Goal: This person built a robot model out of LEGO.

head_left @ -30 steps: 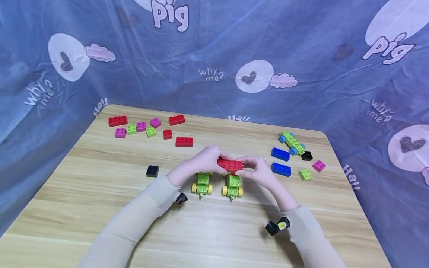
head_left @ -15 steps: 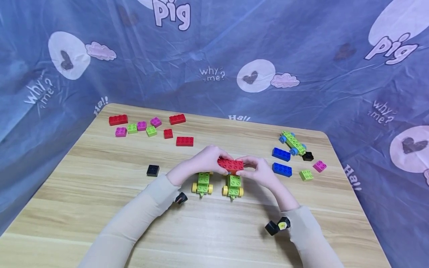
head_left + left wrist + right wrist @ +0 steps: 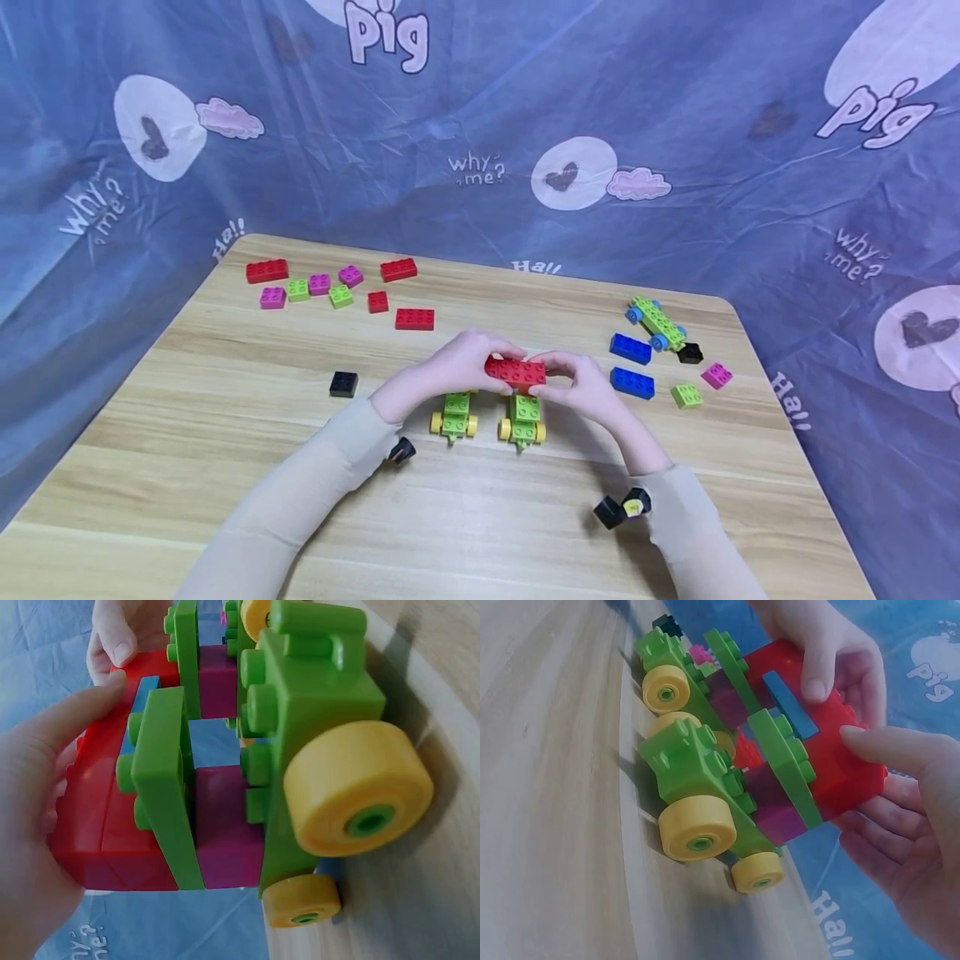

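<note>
Two green wheeled bases with yellow wheels, the left base and the right base, stand side by side on the table. In the left wrist view, a purple brick and an upright-looking green plate sit on the nearer base. Red bricks lie across the top of both stacks, with a blue piece between the green plates. My left hand grips the red bricks' left end, thumb in front. My right hand pinches their right end between thumb and fingers.
Loose red, pink and green bricks lie at the back left, and a black brick nearer. To the right are two blue bricks, a green base with blue wheels, and black, pink and green bricks.
</note>
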`<state>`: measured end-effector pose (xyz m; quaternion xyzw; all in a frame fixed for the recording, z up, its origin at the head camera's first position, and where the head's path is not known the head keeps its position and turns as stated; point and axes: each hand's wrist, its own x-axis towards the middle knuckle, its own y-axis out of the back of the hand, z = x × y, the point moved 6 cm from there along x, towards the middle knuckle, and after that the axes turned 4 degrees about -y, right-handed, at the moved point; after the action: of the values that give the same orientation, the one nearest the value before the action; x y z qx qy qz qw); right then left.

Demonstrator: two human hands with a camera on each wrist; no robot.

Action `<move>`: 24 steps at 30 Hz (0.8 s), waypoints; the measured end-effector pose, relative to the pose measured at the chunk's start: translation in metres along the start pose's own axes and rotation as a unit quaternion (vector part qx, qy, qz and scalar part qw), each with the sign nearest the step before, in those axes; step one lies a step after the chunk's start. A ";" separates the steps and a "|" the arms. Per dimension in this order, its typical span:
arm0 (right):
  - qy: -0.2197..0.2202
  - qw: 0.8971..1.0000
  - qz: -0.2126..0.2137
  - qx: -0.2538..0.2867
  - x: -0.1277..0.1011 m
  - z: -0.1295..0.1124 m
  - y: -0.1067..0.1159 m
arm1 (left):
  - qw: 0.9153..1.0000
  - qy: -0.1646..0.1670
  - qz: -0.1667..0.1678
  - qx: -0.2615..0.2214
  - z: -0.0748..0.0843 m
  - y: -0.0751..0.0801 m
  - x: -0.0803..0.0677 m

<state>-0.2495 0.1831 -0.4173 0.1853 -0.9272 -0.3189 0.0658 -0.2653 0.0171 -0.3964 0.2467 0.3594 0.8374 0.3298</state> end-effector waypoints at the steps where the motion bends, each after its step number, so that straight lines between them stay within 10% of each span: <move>1: 0.004 1.000 -0.001 -0.002 0.000 0.000 0.000 | 1.000 -0.009 0.005 0.001 0.001 0.001 -0.001; 13: 0.083 0.996 0.002 -0.027 0.004 -0.019 -0.006 | 0.994 -0.039 0.093 -0.041 -0.003 0.042 -0.029; 24: 0.058 0.997 0.022 -0.035 0.021 -0.037 -0.021 | 0.991 -0.006 0.135 -0.025 -0.022 0.081 -0.067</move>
<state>-0.2534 0.1385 -0.4007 0.1808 -0.9141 -0.3380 0.1325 -0.2653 -0.0837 -0.3599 0.2894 0.3002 0.8815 0.2216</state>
